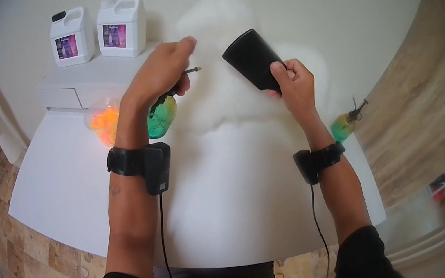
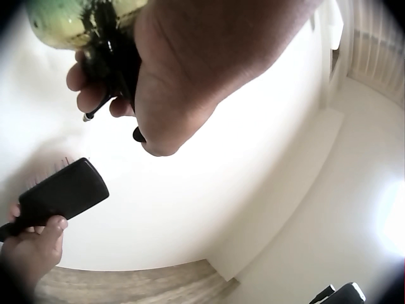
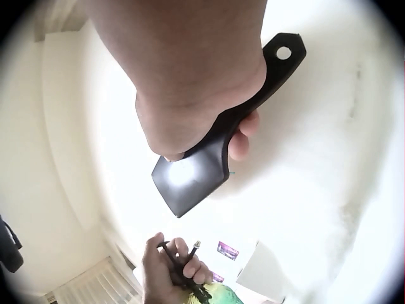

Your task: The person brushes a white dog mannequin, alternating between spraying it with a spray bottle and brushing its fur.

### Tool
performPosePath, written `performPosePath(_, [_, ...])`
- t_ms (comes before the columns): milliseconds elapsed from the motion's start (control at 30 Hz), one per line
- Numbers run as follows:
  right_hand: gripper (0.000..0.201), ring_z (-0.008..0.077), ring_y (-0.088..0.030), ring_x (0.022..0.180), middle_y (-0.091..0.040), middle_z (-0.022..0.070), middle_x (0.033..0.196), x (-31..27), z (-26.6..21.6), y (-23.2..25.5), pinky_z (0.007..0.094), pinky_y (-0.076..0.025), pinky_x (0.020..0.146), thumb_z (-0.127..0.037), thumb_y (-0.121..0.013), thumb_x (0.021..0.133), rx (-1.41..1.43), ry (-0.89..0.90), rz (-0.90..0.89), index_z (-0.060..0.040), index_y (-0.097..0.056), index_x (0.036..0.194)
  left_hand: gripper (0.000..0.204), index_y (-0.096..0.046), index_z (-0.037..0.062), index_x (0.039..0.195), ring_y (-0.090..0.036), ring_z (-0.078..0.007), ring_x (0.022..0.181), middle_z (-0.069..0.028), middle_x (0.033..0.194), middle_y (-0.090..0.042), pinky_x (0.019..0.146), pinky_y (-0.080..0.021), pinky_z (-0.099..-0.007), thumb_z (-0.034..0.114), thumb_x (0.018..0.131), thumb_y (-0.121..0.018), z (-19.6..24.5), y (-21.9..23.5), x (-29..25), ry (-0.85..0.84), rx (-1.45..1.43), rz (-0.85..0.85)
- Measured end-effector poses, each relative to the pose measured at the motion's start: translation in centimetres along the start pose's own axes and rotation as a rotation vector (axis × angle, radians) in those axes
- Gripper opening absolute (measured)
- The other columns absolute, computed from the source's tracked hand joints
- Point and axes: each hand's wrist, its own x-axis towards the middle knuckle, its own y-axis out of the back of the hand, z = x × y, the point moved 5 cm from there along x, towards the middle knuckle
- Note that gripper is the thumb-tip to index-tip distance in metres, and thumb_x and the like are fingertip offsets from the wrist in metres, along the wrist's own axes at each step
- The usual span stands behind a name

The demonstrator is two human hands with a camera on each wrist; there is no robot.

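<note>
My left hand (image 1: 158, 70) grips the black pump top of a green and yellow spray bottle (image 1: 162, 118), whose thin nozzle points right. In the left wrist view the fingers wrap round the neck, under the bottle's clear body (image 2: 60, 25). My right hand (image 1: 297, 88) holds a black paddle hairbrush (image 1: 251, 58) by the lower head and handle, its smooth back facing me. Bristles show along its far side in the left wrist view. Both hands are raised over a white fluffy piece (image 1: 218, 80) that lies on the white table (image 1: 209, 200).
Two white jugs (image 1: 72, 40) with purple labels stand on a white drawer unit (image 1: 57, 84) at the back left. A clear bowl with glowing orange contents (image 1: 105, 123) is beside my left forearm. Another green and yellow spray bottle (image 1: 342, 127) stands near the table's right edge.
</note>
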Motion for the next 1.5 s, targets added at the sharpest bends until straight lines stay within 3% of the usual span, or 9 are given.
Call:
performPosePath(300, [0.031,0.0024,-0.042,0.056,-0.043,-0.0048,0.064,-2.3,5.1,-0.2,0.0245,-0.054,0.051,-0.023,-0.071,0.097,-0.09,-0.129,-0.091,0.0041,-0.059,0.09,0.053,-0.05,0.0057,0.08,-0.053,-0.0138,0.05,-0.0061,0.058,-0.056,0.051,-0.041,-0.0294,0.054,0.1,-0.048,-0.2,0.3,0.1,-0.05,-0.067,0.047])
performPosePath(367, [0.031,0.0025,-0.042,0.056,-0.043,-0.0048,0.064,-3.1,6.0,-0.3,0.0248,-0.054,0.051,-0.023,-0.071,0.096,-0.123,-0.15,-0.105,0.0042,-0.059,0.09,0.049,-0.05,0.003,0.077,-0.053,-0.0136,0.049,-0.0058,0.058,-0.055,0.052,-0.044,-0.0302,0.046,0.1,-0.046,0.2,0.2,-0.1,-0.044,-0.072,0.042])
performPosePath(600, [0.038,0.0047,-0.047,0.056,-0.044,-0.0026,0.067,-6.1,8.5,-0.9,0.027,-0.054,0.05,-0.029,-0.074,0.093,-0.148,-0.201,-0.191,0.0054,-0.058,0.091,0.05,-0.05,0.0036,0.075,-0.052,-0.0135,0.049,-0.0071,0.057,-0.056,0.052,-0.044,-0.0304,0.047,0.099,-0.046,0.3,0.2,-0.2,-0.031,-0.041,0.043])
performPosePath(700, [0.039,0.0121,-0.059,0.053,-0.056,0.0048,0.067,-7.2,8.9,-1.3,0.0291,-0.05,0.048,-0.031,-0.075,0.091,-0.339,-0.241,-0.405,0.0046,-0.059,0.089,0.05,-0.05,0.0041,0.074,-0.052,-0.0138,0.048,-0.0076,0.057,-0.056,0.052,-0.044,-0.0307,0.047,0.099,-0.046,0.3,0.3,-0.2,-0.012,-0.023,0.036])
performPosePath(833, [0.038,0.0126,-0.06,0.053,-0.06,0.0067,0.068,-7.4,7.0,-1.4,0.0289,-0.051,0.05,-0.03,-0.074,0.092,-0.34,-0.267,-0.582,0.0035,-0.059,0.087,0.052,-0.05,0.0037,0.072,-0.051,-0.0145,0.047,-0.0079,0.056,-0.056,0.051,-0.043,-0.0312,0.047,0.1,-0.045,0.4,0.3,-0.3,-0.014,-0.057,0.057])
performPosePath(933, [0.038,0.0119,-0.059,0.054,-0.061,0.0069,0.068,-5.4,4.3,-1.3,0.029,-0.051,0.05,-0.031,-0.075,0.092,-0.308,-0.223,-0.508,0.0032,-0.059,0.088,0.052,-0.051,0.0025,0.071,-0.051,-0.015,0.047,-0.0082,0.056,-0.056,0.052,-0.043,-0.0313,0.046,0.1,-0.045,0.5,0.8,-0.3,-0.04,-0.087,0.082])
performPosePath(1100, [0.03,0.004,-0.049,0.058,-0.051,-0.0015,0.065,0.2,0.6,-0.1,0.0241,-0.051,0.049,-0.023,-0.071,0.097,-0.053,-0.012,-0.131,0.0026,-0.059,0.088,0.051,-0.053,0.0011,0.072,-0.051,-0.0162,0.048,-0.0086,0.055,-0.056,0.052,-0.042,-0.0311,0.044,0.099,-0.045,0.4,0.7,0.1,-0.078,-0.1,0.087])
performPosePath(1167, [0.03,0.0025,-0.045,0.057,-0.048,-0.0031,0.065,1.4,-0.7,0.3,0.0235,-0.052,0.049,-0.023,-0.07,0.098,-0.001,0.043,-0.055,0.003,-0.058,0.089,0.053,-0.052,0.0059,0.077,-0.052,-0.0156,0.05,-0.0077,0.058,-0.057,0.052,-0.039,-0.031,0.053,0.1,-0.044,0.1,0.7,0.3,-0.053,-0.064,0.059])
performPosePath(1500, [0.029,0.0022,-0.046,0.062,-0.045,-0.0045,0.068,-1.2,4.6,-0.3,0.0254,-0.059,0.055,-0.023,-0.072,0.096,-0.054,-0.085,-0.072,0.0023,-0.059,0.091,0.053,-0.052,0.007,0.075,-0.052,-0.0169,0.051,-0.0083,0.057,-0.057,0.052,-0.04,-0.0314,0.052,0.101,-0.043,-0.1,0.8,0.5,-0.049,-0.079,0.06])
